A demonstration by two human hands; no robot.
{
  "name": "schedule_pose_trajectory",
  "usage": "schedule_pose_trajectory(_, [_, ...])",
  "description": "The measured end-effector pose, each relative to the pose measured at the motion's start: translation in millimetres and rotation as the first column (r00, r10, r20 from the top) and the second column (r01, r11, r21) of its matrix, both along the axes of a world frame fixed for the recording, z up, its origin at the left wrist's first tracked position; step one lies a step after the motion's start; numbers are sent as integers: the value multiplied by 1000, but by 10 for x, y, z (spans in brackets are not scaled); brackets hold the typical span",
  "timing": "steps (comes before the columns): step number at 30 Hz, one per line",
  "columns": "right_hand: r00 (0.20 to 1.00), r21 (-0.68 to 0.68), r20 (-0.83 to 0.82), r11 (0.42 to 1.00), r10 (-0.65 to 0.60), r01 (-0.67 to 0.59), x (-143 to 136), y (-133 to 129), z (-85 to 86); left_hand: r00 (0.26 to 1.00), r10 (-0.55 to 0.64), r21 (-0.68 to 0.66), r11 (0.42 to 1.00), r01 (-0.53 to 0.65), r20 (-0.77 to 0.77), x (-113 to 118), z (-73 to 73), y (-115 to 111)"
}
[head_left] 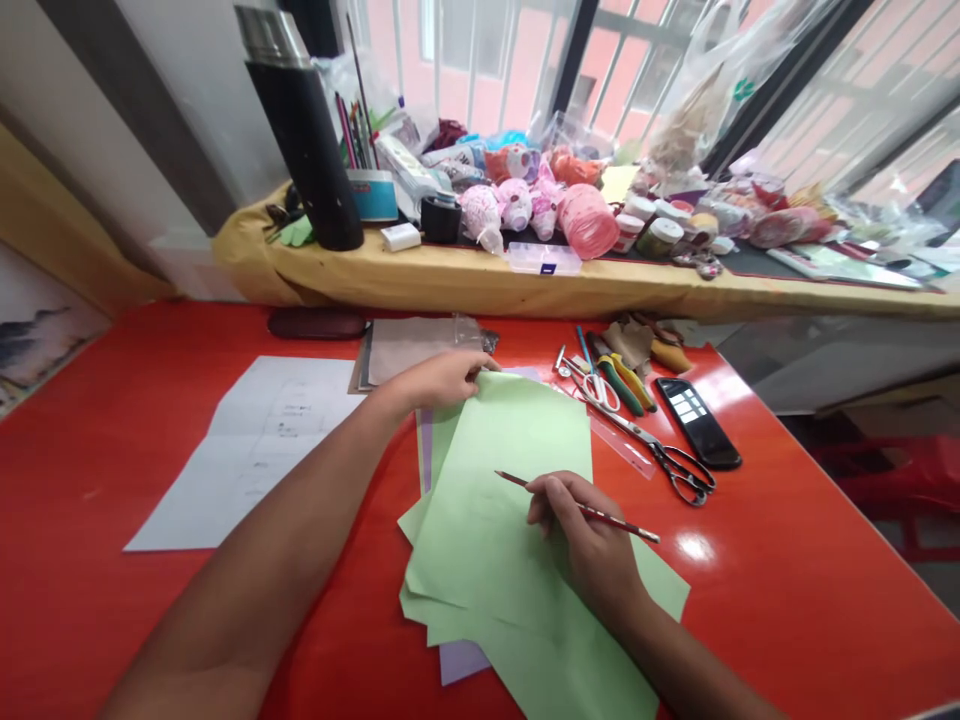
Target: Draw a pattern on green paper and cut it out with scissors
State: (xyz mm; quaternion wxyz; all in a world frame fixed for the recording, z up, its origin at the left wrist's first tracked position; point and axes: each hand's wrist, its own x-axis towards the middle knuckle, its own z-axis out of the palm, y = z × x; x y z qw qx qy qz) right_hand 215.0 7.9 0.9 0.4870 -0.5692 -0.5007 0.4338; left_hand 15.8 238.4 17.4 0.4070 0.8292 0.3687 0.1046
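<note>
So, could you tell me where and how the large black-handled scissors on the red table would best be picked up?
Probably by the black handle loops, coming from the near right. The scissors lie flat with closed blades pointing up-left toward the other tools, and a clear ruler sits alongside the blades, so that end is crowded. The loops lie on bare table, beside the phone.
</note>
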Motion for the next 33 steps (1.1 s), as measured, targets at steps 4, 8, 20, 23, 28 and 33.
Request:
schedule_pose_trajectory(4, [1000,-14,-9,1000,24,-24,-7,-61,89,999,-32,60,998,32,-1,-75,74,13])
schedule_pose_trajectory(8, [997,-35,-14,997,74,-74,-14,-108,126,998,-56,135,989,58,-23,-32,53,-4])
schedule_pose_trajectory(20, [997,-118,-73,993,2,-11,53,-121,48,994,-94,-11,995,94,48,266,-22,-219])
schedule_pose_trajectory(23, [997,-120,-83,993,-5,-5,72,-115,37,969,-208,-93,976,197,-130,168,45,-174])
schedule_pose_trajectory(28, [996,-128,-86,992,-8,-3,66,-127,31,954,-225,-7,974,228,-200,150,109,-215])
schedule_pose_trajectory(33, [994,-159,-108,987,15,-32,24,-166,74,984,-149,64,986,156,-102,262,42,-271])
